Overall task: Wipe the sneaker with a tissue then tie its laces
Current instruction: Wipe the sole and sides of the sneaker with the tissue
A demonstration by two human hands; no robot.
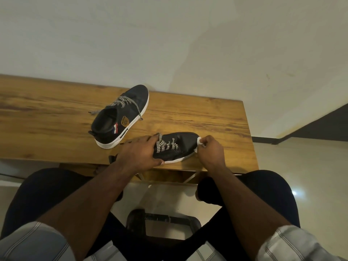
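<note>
Wooden desk (56,117), two dark sneakers up top. Left hand (139,153) grips the near sneaker (178,147); right hand (209,147) pinches a tissue (199,141) against its toe.

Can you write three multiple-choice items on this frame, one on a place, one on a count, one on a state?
1. Where is the tissue?
A. at the near sneaker's toe
B. on the floor
C. inside the far sneaker

2. How many sneakers lie on the table?
A. one
B. two
C. three

3. What state are the far sneaker's laces in?
A. tied in a bow
C. removed
B. loose, ends trailing on the table

Answers:
1 A: the right hand pinches the white tissue against the toe of the near sneaker, which the left hand steadies.
2 B: the near one and the far sneaker.
3 B: its lace ends lie apart on the wood.
</note>
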